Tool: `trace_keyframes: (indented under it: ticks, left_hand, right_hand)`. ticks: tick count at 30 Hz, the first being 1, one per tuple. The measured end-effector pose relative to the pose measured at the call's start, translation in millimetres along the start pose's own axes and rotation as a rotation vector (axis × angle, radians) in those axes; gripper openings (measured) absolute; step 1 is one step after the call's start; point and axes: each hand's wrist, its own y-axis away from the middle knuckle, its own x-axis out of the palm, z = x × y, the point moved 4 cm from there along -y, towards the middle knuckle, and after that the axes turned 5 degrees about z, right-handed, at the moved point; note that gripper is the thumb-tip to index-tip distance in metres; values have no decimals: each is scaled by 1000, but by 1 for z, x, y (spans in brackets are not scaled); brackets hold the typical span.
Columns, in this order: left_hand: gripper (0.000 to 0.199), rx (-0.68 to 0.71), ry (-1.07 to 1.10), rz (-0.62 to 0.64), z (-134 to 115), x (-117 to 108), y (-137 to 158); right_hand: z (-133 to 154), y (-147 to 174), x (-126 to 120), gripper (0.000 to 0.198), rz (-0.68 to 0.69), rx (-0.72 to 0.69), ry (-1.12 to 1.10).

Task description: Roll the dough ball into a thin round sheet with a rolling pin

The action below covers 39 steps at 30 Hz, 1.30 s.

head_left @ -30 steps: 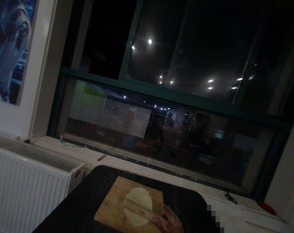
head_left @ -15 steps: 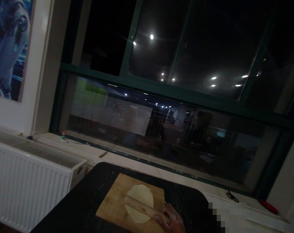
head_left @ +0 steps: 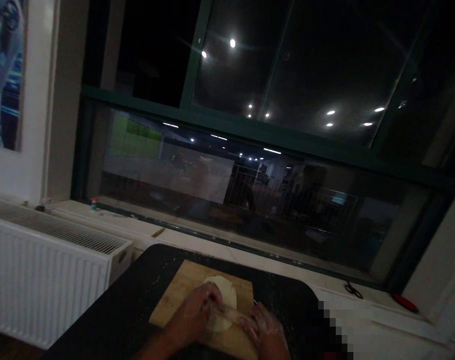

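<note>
Dark window glass [head_left: 287, 150] fills most of the view beyond the hands, with a white radiator [head_left: 43, 270] off to the left of them. Nearer, a black table [head_left: 137, 300] carries a wooden board [head_left: 174, 300], and on it lies a pale round of dough [head_left: 225, 295] directly under the hands. A rolling pin [head_left: 233, 316] lies across the dough. The left hand [head_left: 195, 315] and right hand [head_left: 268, 332] each press down on an end of the pin, fingers curved over it (floury, it seems). Rolling well probably calls for even pressure from both palms, so the round stays uniform.
</note>
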Motion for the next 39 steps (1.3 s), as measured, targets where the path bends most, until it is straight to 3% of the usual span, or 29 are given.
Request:
trace_keyframes:
  ticks: [4,9,12,16,19,22,27,35,39]
  left_hand:
    - [38,-70,-175,-71,27,-9,-13]
    - [44,-111,-433,52,40,28,-39]
    - [47,-127,-508,116,50,38,-53]
    - [53,-117,-511,210,65,37,-68]
    - [53,-121,-509,271,68,40,-69]
    - [52,-106,-522,270,62,44,-63]
    - [50,1,-584,153,44,44,-47]
    - [52,239,-623,95,18,35,-3]
    - [52,301,-597,82,13,30,8]
  right_hand:
    - [15,-9,-1,36,131,-16,52]
    - [10,-56,1,38,377,143,55]
    - [-2,-99,1,33,572,141,-38]
    - [-14,-135,7,24,661,73,-125]
    - [-16,-130,18,27,682,83,-130]
    - [-15,-108,29,34,611,98,-107]
    - [-9,-74,34,40,403,27,2]
    - [11,-15,13,44,186,128,74]
    - [20,0,5,44,196,156,74]
